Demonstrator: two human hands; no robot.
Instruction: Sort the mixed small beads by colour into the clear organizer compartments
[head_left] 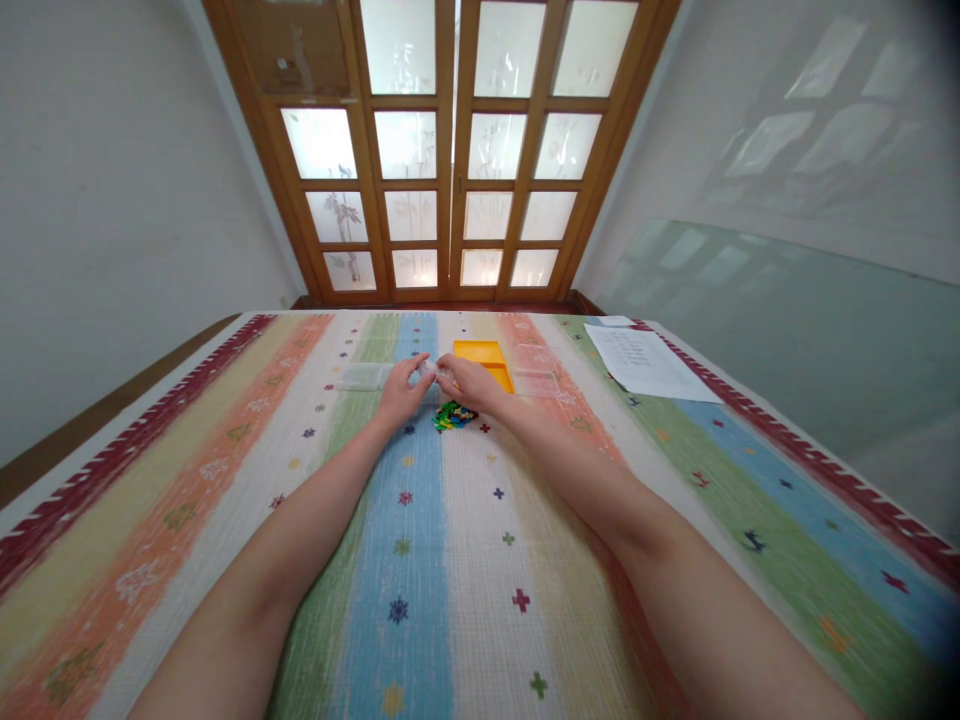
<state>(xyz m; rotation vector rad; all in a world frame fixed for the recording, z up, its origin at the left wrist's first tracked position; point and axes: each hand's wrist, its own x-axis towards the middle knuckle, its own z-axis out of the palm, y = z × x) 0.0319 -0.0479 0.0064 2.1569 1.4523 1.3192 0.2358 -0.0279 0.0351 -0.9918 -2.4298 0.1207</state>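
Observation:
Over the table's far middle, my left hand (406, 386) and my right hand (466, 380) meet with fingers bent in a pinch. Between their fingertips is a small clear, whitish plastic piece (428, 368); its exact kind cannot be made out. Just below my right hand lies a pile of small green, yellow, blue and dark pieces (453, 416). An open yellow plastic box (480, 351) sits behind my right hand, which covers part of it. Left of my left hand rests a flat clear plastic container (363, 376). Another clear plastic piece (537, 384) is right of the yellow box.
A striped, patterned cloth (405, 580) covers the table. Written paper sheets (649, 360) lie at the far right. Beyond the table's far edge stand wooden doors with glass panes (452, 150). A glass panel (787, 330) leans along the right wall.

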